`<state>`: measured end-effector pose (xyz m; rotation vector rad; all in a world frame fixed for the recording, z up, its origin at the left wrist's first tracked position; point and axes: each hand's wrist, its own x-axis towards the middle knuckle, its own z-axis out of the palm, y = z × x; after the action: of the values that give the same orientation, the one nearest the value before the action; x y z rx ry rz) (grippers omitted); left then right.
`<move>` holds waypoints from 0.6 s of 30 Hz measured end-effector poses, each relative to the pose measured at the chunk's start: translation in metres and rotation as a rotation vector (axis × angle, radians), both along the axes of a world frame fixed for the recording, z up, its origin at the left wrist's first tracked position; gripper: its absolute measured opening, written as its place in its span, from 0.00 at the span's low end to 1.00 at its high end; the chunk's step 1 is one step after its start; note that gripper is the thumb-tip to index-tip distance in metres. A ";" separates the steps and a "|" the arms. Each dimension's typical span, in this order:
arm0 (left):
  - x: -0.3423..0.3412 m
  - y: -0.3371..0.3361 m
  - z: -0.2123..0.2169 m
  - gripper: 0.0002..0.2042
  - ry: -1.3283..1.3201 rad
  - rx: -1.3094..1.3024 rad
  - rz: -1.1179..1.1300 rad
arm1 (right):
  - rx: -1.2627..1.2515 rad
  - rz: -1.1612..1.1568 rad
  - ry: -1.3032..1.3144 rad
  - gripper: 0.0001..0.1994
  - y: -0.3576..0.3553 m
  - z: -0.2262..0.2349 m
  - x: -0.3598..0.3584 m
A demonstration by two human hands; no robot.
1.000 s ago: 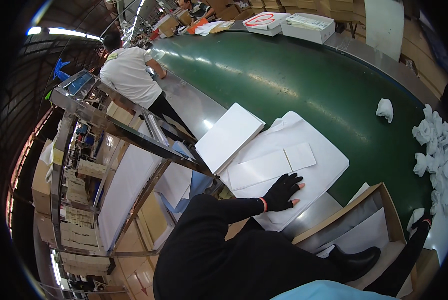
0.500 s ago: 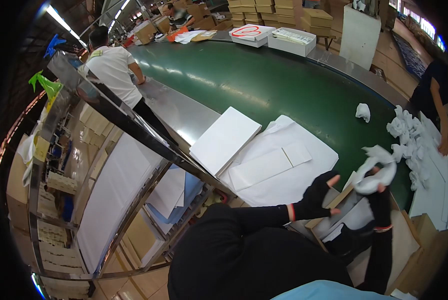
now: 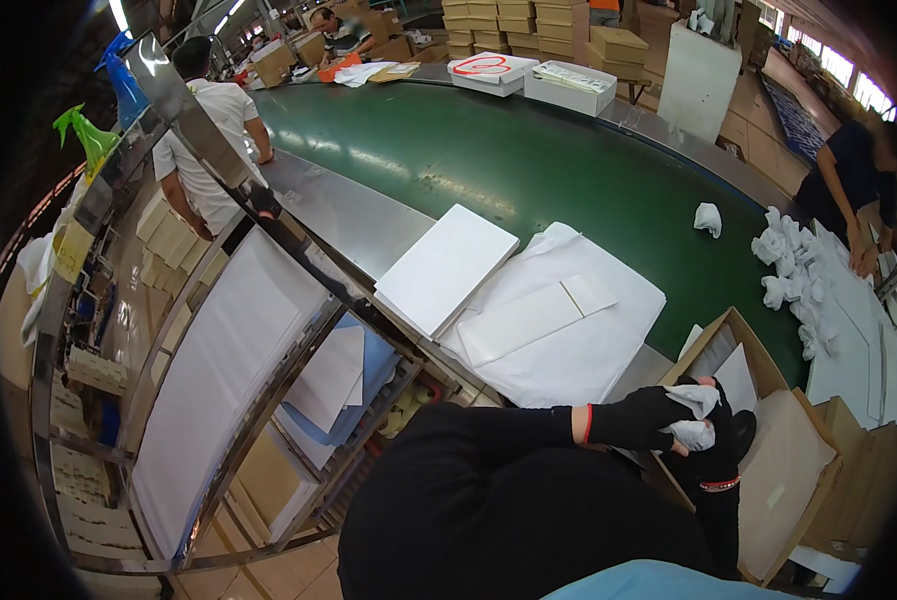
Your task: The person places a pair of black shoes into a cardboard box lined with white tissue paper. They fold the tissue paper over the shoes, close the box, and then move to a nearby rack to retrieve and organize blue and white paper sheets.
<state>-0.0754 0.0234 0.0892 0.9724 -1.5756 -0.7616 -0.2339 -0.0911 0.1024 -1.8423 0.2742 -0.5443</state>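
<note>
1. Green belt (image 3: pixel 568 180): biggest thing, runs across the upper middle.
2. Metal rack (image 3: pixel 193 120): left side, sheets on its shelves.
3. Open cardboard box (image 3: pixel 758 345): near side of belt, lower right. White paper liner (image 3: pixel 736 380) already inside; box not closed.
4. Loose white sheets (image 3: pixel 608 300): flat pile overlapping the belt edge, not crumpled. Narrow white card (image 3: pixel 523 325) lies on top.
5. Thick white stack (image 3: pixel 448 270): just left of the sheets, squared up, looks unused.
6. Heap of white wads (image 3: pixel 793 265): far right, many already crumpled, none of these in the box. Lone wad (image 3: pixel 707 220) sits apart on the belt.
7. Left hand (image 3: pixel 633 418): black fingerless glove, fingers closed on paper. Right hand (image 3: pixel 710 455): same glove, gripping the same paper from the other side, partly hidden.
8. Dark rounded item (image 3: pixel 740 432): beside right hand, probably a shoe; mostly hidden, can't tell if held.
9. Held paper wad (image 3: pixel 692 435): between both hands, over the box edge. Crumpling looks underway; not yet set down.
</note>
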 end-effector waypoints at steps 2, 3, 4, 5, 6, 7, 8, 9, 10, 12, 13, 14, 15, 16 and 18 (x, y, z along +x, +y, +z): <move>0.001 0.004 0.005 0.24 0.091 0.120 -0.011 | 0.551 -0.059 -0.011 0.19 -0.008 -0.032 -0.006; 0.000 0.006 0.009 0.25 0.132 0.186 -0.021 | 0.104 -0.290 0.094 0.18 -0.014 -0.058 -0.018; 0.000 0.007 0.012 0.25 0.172 0.252 -0.033 | -0.345 -0.514 0.206 0.19 -0.020 -0.083 -0.030; 0.002 0.007 0.020 0.25 0.165 0.327 -0.071 | -0.595 -0.614 0.224 0.18 -0.021 -0.095 -0.034; 0.001 0.007 0.019 0.26 0.069 0.234 -0.018 | -0.843 -0.745 0.249 0.18 -0.019 -0.100 -0.036; -0.001 0.007 0.015 0.27 -0.025 0.139 0.034 | -0.891 -0.754 0.167 0.16 -0.017 -0.105 -0.034; -0.003 0.006 0.011 0.28 -0.114 0.037 0.082 | -0.770 -0.726 0.144 0.15 -0.017 -0.107 -0.034; -0.008 0.004 0.007 0.30 -0.102 -0.084 0.165 | -0.656 -0.711 0.123 0.14 -0.018 -0.107 -0.036; -0.013 0.000 0.009 0.29 0.033 -0.108 0.207 | -0.358 -0.644 0.139 0.13 -0.020 -0.112 -0.039; -0.020 -0.006 0.019 0.27 0.074 -0.232 0.377 | 0.066 -0.498 0.126 0.14 -0.023 -0.114 -0.045; -0.018 -0.008 0.014 0.25 -0.043 -0.275 0.466 | 0.197 -0.426 0.114 0.16 -0.020 -0.105 -0.044; -0.016 -0.014 0.013 0.26 -0.209 -0.417 0.458 | 0.163 -0.367 0.087 0.22 -0.014 -0.094 -0.042; -0.013 -0.023 0.011 0.26 -0.370 -0.557 0.440 | 0.133 -0.314 0.063 0.27 -0.004 -0.072 -0.036; -0.012 -0.031 0.007 0.26 -0.522 -0.699 0.417 | 0.102 -0.265 0.044 0.33 0.006 -0.045 -0.030; -0.019 -0.044 0.004 0.26 -0.551 -0.477 0.334 | -0.541 -0.511 0.093 0.34 0.011 -0.023 -0.037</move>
<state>-0.0947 -0.0207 0.0937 1.0923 -1.8718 0.1381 -0.2710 -0.0804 0.0791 -2.3334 0.7287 -0.9547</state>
